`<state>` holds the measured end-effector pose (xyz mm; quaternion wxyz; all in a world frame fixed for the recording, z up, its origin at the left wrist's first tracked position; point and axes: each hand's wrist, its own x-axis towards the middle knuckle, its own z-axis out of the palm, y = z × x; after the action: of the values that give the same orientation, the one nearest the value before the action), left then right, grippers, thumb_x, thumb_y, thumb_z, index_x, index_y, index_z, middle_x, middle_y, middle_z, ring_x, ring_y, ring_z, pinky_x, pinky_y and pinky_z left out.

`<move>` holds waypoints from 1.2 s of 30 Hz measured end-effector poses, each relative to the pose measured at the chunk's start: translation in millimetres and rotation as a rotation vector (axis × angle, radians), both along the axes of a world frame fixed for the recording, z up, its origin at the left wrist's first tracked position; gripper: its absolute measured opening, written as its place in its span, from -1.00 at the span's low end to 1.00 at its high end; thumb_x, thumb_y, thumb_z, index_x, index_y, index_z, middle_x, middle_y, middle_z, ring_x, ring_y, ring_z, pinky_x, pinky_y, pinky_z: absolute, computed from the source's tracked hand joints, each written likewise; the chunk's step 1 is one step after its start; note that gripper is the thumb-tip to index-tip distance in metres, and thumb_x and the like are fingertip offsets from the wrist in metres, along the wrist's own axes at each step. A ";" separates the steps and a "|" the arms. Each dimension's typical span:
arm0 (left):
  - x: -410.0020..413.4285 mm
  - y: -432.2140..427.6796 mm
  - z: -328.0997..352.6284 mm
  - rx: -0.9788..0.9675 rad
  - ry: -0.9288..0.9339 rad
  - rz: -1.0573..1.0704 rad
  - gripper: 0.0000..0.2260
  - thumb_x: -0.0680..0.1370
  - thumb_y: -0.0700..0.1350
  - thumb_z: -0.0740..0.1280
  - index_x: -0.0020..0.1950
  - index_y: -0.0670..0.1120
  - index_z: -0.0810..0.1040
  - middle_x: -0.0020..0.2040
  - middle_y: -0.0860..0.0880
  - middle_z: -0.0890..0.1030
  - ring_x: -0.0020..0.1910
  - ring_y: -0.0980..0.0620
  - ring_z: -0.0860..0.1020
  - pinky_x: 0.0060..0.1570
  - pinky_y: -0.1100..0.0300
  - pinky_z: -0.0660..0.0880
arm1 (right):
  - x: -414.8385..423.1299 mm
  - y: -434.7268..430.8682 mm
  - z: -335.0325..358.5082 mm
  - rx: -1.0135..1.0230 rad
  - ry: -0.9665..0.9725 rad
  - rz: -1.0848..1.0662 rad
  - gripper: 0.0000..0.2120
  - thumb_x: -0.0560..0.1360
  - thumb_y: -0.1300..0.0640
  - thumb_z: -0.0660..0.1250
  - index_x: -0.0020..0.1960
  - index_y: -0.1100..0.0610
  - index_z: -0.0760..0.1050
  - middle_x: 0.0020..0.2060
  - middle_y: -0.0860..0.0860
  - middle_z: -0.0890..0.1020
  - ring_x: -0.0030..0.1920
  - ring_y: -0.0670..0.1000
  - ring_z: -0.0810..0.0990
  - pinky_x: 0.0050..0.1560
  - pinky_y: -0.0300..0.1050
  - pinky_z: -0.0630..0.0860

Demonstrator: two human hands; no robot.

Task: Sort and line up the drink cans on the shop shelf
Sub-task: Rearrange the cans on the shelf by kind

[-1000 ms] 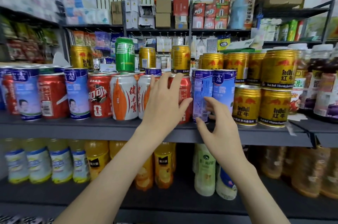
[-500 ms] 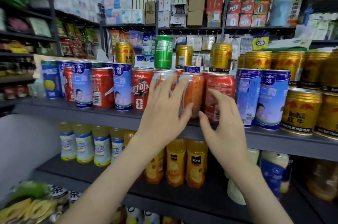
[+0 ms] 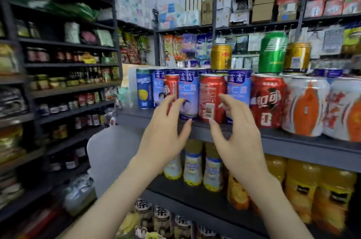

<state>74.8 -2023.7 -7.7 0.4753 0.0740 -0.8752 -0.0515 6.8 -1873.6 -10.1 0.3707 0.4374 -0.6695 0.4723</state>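
Observation:
A mixed row of drink cans stands on the grey shelf [image 3: 293, 145]. From the left come a dark blue can [image 3: 144, 88], pale blue cans [image 3: 188, 90] alternating with red cans [image 3: 212, 94], a red cola can [image 3: 268, 102] and white-and-orange cans [image 3: 305, 106]. On top of the row stand gold cans [image 3: 220, 57] and a green can [image 3: 272, 52]. My left hand [image 3: 166, 133] reaches toward a pale blue can with fingers spread, holding nothing. My right hand [image 3: 236, 133] hovers open in front of the barcode red can, fingers loosely bent.
Below the cans, a shelf holds yellow and orange juice bottles [image 3: 300, 186] and white bottles [image 3: 192, 168]. A dark rack of jars and packets [image 3: 68, 82] fills the left side. Boxes [image 3: 263, 2] sit on the top shelf behind.
The view has swung left along the shelf. Both hands moved left from the white-and-orange cans to the pale blue and red cans, still holding nothing.

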 end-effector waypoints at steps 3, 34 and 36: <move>10.9 -56.5 -0.3 0.014 -0.044 0.036 -0.53 0.56 0.00 0.27 0.43 -0.12 0.32 0.39 -0.10 0.35 0.39 -0.06 0.33 0.22 0.17 0.34 | 8.8 -48.1 -2.4 0.039 -0.033 0.046 -0.53 0.51 0.20 0.33 0.38 0.11 0.32 0.16 -0.15 0.39 0.24 -0.12 0.40 0.29 -0.34 0.27; -73.9 -156.2 85.5 0.044 -0.198 -0.501 -0.62 0.53 0.15 0.25 0.33 0.19 0.35 0.22 0.22 0.42 0.17 0.23 0.41 0.12 0.31 0.35 | -41.8 -85.0 125.2 0.428 -0.079 -0.257 -0.46 0.32 -0.35 0.11 0.21 -0.15 0.41 0.04 -0.33 0.50 0.07 -0.44 0.42 -0.02 -0.58 0.34; -76.4 -156.5 88.7 0.066 -0.185 -0.515 -0.59 0.50 0.17 0.27 0.33 0.18 0.36 0.22 0.20 0.44 0.15 0.21 0.43 0.14 0.24 0.41 | -41.3 -90.6 136.9 0.428 -0.114 -0.275 -0.49 0.32 -0.37 0.08 0.14 -0.16 0.45 -0.02 -0.31 0.55 0.00 -0.39 0.48 -0.06 -0.52 0.38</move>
<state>-1.6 -2180.1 81.1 0.3620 -0.1313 -0.9026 -0.1922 -34.5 -1964.2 126.8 0.2923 0.3832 -0.8272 0.2889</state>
